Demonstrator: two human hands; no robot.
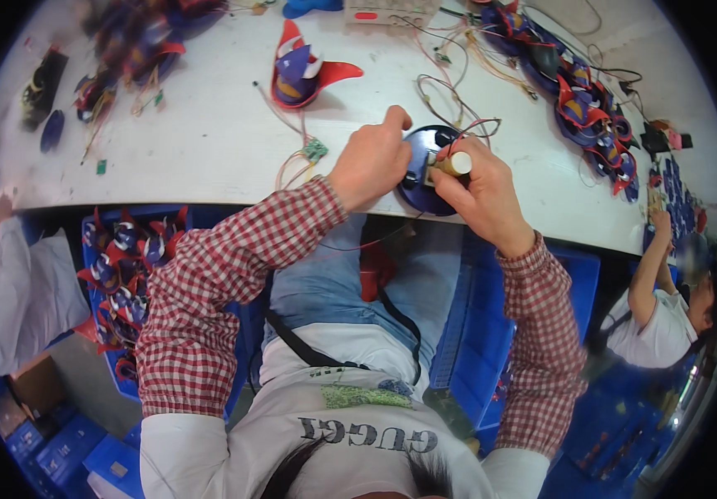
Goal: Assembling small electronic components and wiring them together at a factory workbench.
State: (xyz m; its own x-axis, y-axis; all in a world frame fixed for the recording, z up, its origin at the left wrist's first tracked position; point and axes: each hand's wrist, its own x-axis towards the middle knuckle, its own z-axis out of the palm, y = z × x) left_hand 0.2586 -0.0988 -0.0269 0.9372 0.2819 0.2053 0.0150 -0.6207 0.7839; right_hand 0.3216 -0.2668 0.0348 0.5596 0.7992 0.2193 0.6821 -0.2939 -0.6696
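Note:
A dark blue round plastic base (426,200) lies near the front edge of the white table, with black round parts and thin wires on it. My left hand (372,162) is closed at the left rim of this base, its fingertips mostly hidden. Over the base, my right hand (487,187) pinches a cream, round-ended cylinder (457,163); its lower end is hidden, so I cannot tell its kind. Beside my left hand lies a small green circuit board (315,150) with thin wires. Farther off stands a red, purple and white winged plastic shell (298,73).
More winged shells (579,104) line the table's right side, and others (138,50) fill the far left. A blue crate (109,358) of shells stands below the table at left; another blue crate (466,358) is at right. Co-workers sit at both sides.

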